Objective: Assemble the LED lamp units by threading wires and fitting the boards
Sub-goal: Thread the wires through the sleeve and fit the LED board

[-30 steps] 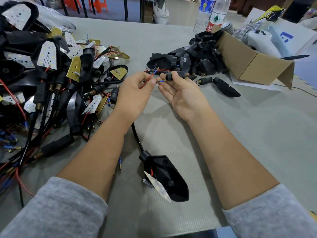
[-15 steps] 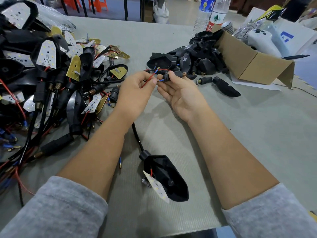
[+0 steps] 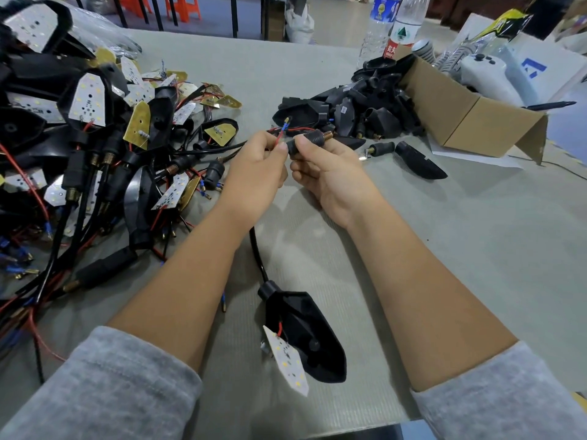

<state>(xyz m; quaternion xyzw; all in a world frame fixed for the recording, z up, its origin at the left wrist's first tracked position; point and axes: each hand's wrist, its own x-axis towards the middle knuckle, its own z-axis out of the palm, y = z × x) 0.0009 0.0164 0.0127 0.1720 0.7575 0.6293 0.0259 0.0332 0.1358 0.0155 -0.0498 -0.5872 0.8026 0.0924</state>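
Note:
My left hand (image 3: 257,173) pinches a red wire (image 3: 279,138) and a blue-tipped wire (image 3: 285,124) at mid-table. My right hand (image 3: 330,173) grips a black threaded stem (image 3: 313,141) with a brass end, held right against the wire tips. A black sleeved cable (image 3: 256,252) runs from under my left hand down to a black lamp housing (image 3: 305,335) lying near the front edge. A white LED board (image 3: 287,360) hangs loose from that housing on a short red wire.
A big heap of wired lamp units (image 3: 95,147) fills the left side. Empty black housings (image 3: 355,112) spill from a cardboard box (image 3: 470,122) at the back right. A loose stem (image 3: 381,149) and housing (image 3: 419,161) lie beside it. Water bottles (image 3: 403,23) stand behind.
My right hand has curled from an open palm into a grip on the black stem. The stem now sits close against the wire ends held in my left hand.

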